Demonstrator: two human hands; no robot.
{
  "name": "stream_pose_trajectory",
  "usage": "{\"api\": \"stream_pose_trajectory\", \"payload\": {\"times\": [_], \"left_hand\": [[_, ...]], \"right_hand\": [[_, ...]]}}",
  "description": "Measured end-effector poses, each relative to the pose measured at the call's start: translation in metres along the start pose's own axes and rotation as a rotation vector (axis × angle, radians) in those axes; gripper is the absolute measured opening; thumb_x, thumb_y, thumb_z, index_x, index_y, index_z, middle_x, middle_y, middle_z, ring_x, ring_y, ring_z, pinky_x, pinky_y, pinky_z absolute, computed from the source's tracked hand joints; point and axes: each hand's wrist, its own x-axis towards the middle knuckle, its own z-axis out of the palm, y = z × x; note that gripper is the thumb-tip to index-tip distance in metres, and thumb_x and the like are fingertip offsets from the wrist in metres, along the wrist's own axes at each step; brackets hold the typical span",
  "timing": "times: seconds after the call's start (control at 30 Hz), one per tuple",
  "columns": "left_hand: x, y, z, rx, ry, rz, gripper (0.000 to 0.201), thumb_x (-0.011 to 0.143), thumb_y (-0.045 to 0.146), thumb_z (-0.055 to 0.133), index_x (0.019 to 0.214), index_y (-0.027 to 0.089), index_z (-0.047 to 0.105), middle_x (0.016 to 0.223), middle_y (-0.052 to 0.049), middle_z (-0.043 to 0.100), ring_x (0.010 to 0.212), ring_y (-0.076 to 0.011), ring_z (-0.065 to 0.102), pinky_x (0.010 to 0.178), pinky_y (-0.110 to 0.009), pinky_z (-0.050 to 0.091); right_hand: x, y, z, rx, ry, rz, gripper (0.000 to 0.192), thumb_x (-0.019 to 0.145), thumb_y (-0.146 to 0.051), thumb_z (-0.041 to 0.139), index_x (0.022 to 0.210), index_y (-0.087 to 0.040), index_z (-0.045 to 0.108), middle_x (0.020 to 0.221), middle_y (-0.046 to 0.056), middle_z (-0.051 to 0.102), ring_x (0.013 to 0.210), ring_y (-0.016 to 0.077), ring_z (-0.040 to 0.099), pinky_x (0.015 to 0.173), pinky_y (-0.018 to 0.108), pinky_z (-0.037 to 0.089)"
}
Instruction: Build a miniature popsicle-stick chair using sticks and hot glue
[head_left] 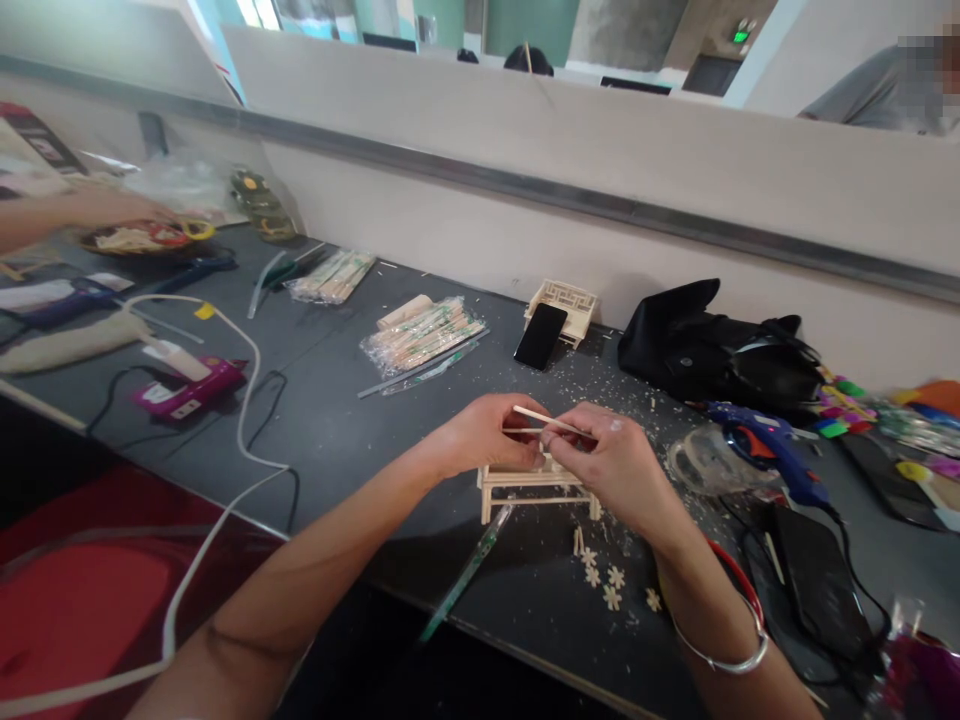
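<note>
Both hands pinch one thin wooden stick (546, 421): left hand (487, 432) grip clamped on its near end, right hand (611, 462) grip on its middle. Stick sits just above the small stick frame (525, 487) on the worktop (337, 430).

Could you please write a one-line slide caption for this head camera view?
Left hand and right hand hold a thin wooden stick above a small wooden frame on a dark table.

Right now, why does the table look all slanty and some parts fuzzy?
In the head view, the wide lens tilts and bends the table and the wall rail; the left hand, right hand and thin stick look fairly sharp; the red shape bottom left and the colourful bits far right are blurred.
</note>
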Motion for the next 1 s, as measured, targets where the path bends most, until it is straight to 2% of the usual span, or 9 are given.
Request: {"api": "stream_pose_trajectory", "payload": {"times": [0.1,0.27,0.53,0.8,1.0], "left_hand": [[0.001,-0.001,0.000,-0.013,0.008,0.005,0.033,0.057,0.008,0.079,0.087,0.018,0.068,0.078,0.001,0.071,0.082,-0.0174,0.069,0.089,-0.039,0.052],[0.001,-0.001,-0.001,0.023,0.030,-0.053,0.033,0.058,0.011,0.079,0.088,0.019,0.068,0.068,0.004,0.068,0.074,-0.0165,0.068,0.082,-0.036,0.053],[-0.002,-0.002,0.000,0.001,0.053,-0.061,0.034,0.056,0.013,0.079,0.087,0.018,0.068,0.070,0.002,0.070,0.073,-0.0162,0.069,0.070,-0.030,0.053],[-0.001,-0.001,0.002,-0.017,0.060,-0.075,0.030,0.056,0.011,0.078,0.083,0.018,0.069,0.070,0.002,0.071,0.071,-0.0161,0.068,0.070,-0.030,0.053],[-0.002,0.001,0.003,-0.031,0.062,-0.108,0.028,0.057,0.008,0.076,0.082,0.018,0.069,0.074,0.002,0.071,0.073,-0.0145,0.067,0.076,-0.031,0.052]], "right_hand": [[0.001,-0.001,-0.007,0.032,0.036,0.002,0.017,0.079,-0.029,0.059,0.070,-0.022,0.070,0.066,0.001,0.065,0.060,0.0131,0.056,0.057,0.027,0.040],[0.005,0.002,-0.019,0.079,0.112,0.059,0.017,0.077,-0.034,0.061,0.069,-0.021,0.070,0.061,0.000,0.063,0.056,0.0123,0.054,0.052,0.026,0.039],[0.008,0.011,-0.021,0.088,0.116,0.089,0.020,0.076,-0.037,0.062,0.068,-0.021,0.069,0.059,-0.001,0.063,0.054,0.0125,0.053,0.051,0.025,0.039],[0.008,0.010,-0.023,0.077,0.108,0.077,0.020,0.077,-0.037,0.061,0.068,-0.021,0.069,0.058,0.000,0.063,0.054,0.0123,0.053,0.050,0.025,0.039],[0.008,0.010,-0.024,0.093,0.118,0.085,0.021,0.076,-0.038,0.062,0.068,-0.020,0.069,0.060,0.000,0.064,0.055,0.0128,0.055,0.052,0.025,0.041]]}}
